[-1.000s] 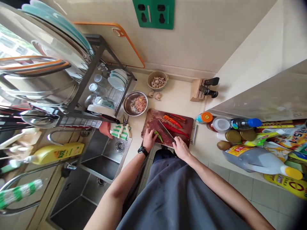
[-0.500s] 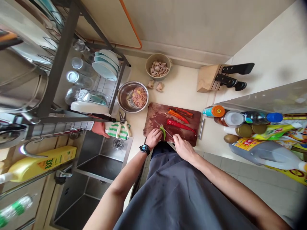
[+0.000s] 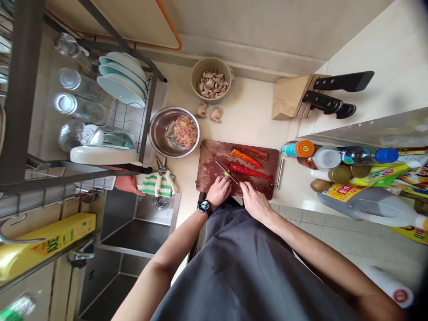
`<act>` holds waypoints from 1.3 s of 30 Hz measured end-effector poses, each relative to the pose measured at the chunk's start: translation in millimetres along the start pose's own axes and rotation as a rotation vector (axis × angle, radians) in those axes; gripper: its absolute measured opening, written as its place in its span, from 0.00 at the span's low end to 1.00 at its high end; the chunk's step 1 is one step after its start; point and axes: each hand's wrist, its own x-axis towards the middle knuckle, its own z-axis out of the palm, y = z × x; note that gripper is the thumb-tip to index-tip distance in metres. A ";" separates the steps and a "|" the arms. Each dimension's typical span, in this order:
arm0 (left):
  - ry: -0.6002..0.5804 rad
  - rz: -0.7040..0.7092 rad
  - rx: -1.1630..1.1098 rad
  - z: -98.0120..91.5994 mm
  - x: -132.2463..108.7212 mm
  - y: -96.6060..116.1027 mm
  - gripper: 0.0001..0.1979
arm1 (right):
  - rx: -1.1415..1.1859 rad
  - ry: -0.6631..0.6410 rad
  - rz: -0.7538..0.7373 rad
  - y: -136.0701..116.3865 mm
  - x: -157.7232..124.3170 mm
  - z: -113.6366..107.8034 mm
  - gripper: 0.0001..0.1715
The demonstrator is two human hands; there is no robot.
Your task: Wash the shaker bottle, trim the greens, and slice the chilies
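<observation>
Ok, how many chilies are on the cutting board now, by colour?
Bright red chili: 1
Dark red chili: 1
Orange chili: 1
Green chili: 1, mostly hidden by the left hand and the knife
Total: 4

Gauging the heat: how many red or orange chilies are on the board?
3 on the cutting board: one bright red, one orange, one dark red. More could be hidden.
</observation>
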 end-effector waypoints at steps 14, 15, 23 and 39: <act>0.079 -0.213 0.064 -35.7 -0.8 -15.9 0.10 | 0.128 0.040 -0.027 14.1 -7.6 8.4 0.26; 0.092 -0.199 0.093 -33.1 -1.3 -14.9 0.11 | 0.110 0.020 -0.025 12.4 -6.3 8.2 0.26; 0.118 -0.070 -0.007 -21.8 -7.9 -18.6 0.14 | -0.062 -0.067 -0.024 1.4 -3.6 -1.8 0.30; 0.092 -0.009 -0.067 -12.3 -12.4 -37.4 0.14 | -0.204 -0.132 -0.034 -29.9 -3.7 -16.0 0.31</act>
